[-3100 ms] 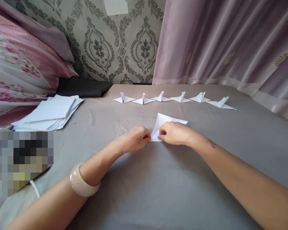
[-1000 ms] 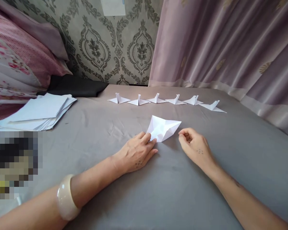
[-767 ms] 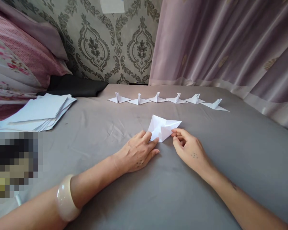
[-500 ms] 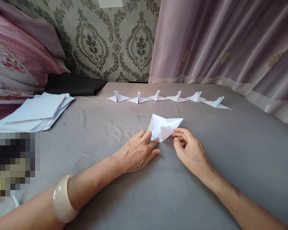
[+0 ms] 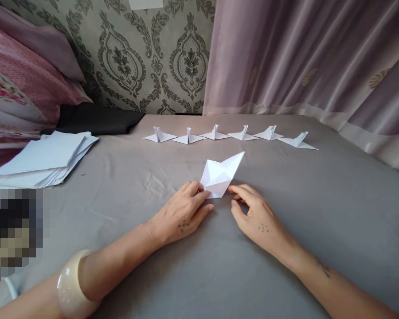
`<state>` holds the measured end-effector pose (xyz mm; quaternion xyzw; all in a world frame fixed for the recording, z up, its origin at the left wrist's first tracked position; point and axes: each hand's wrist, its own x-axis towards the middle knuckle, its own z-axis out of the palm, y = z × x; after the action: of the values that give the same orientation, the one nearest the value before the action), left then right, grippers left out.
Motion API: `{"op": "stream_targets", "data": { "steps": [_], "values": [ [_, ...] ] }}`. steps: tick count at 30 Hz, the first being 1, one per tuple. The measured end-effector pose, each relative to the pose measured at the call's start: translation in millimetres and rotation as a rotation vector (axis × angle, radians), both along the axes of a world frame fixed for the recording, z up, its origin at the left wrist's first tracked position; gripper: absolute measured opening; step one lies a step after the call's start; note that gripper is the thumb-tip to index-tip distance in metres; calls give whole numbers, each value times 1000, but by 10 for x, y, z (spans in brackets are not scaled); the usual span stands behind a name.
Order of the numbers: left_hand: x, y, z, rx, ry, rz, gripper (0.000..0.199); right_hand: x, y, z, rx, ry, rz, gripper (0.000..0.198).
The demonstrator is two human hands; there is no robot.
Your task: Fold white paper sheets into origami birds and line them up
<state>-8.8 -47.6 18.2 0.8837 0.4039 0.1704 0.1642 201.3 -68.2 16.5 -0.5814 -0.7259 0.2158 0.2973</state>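
A partly folded sheet of white paper (image 5: 217, 175) rests on the grey cloth, creased into facets, with its right point raised up. My left hand (image 5: 182, 208) has its fingertips on the lower left corner, keeping hold of the paper there; its thumb lies apart on the cloth. At the lower right edge is my right hand (image 5: 257, 215), fingers curved and thumb spread away from them. Its index fingertip is at or very close to the paper's edge, and nothing shows in its grasp. Beyond them stands a row of several folded paper figures (image 5: 216, 133) with flat wings and upright middles.
A stack of white paper sheets (image 5: 44, 155) lies at the left, with a black cloth (image 5: 99, 118) behind it. Purple curtains (image 5: 272, 57) hang at the back right. A blurred patch (image 5: 11, 235) hides the area at the lower left.
The paper's right point has lifted and swung upward, and its lower flap lies differently. My right hand has shifted slightly left, its fingers no longer over the paper's edge. The view has turned slightly.
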Motion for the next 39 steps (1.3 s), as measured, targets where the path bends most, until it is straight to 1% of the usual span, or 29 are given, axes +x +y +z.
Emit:
{"op": "stream_targets", "data": {
  "steps": [1,3,5,7,9,12,15,16,18,20,23,27,30,33,36,39],
  "values": [
    [-11,3,6,-53,-61,46,30,3,-3,-1,9,-17,20,34],
    [-25,8,36,-177,-160,171,33,2,-8,0,17,-50,47,37],
    [-25,8,87,-291,-202,278,37,-3,-13,1,30,-83,66,39],
    [-14,4,141,-347,-208,320,36,-9,-18,-3,57,-115,84,40],
    [0,2,173,-342,-199,330,36,-16,-24,-11,79,-147,96,40],
    [10,6,144,-284,-164,297,36,-24,-34,-21,87,-162,79,38],
    [5,12,45,-124,-111,167,26,-28,-40,-23,53,-137,-10,34],
    [4,13,11,-62,-82,123,25,-29,-39,-21,36,-123,-45,33],
    [6,12,-34,33,-9,56,30,-32,-31,-14,5,-79,-93,32],
    [14,7,-44,76,60,15,32,-39,-20,0,-19,-2,-111,34],
    [24,6,-19,72,103,2,32,-58,-11,34,-46,116,-104,37],
    [0,19,18,-12,59,9,29,-76,-30,61,-45,144,-28,37],
    [-34,21,33,-63,39,-5,32,-71,-47,32,-9,102,61,39],
    [-58,-5,32,-46,44,-12,32,-64,-58,-14,24,10,128,40],
    [-66,-40,15,-23,49,-10,32,-65,-66,-31,58,-84,161,39],
    [-74,-56,2,-42,-19,20,30,-65,-75,-19,72,-138,177,39]
  ]
}}
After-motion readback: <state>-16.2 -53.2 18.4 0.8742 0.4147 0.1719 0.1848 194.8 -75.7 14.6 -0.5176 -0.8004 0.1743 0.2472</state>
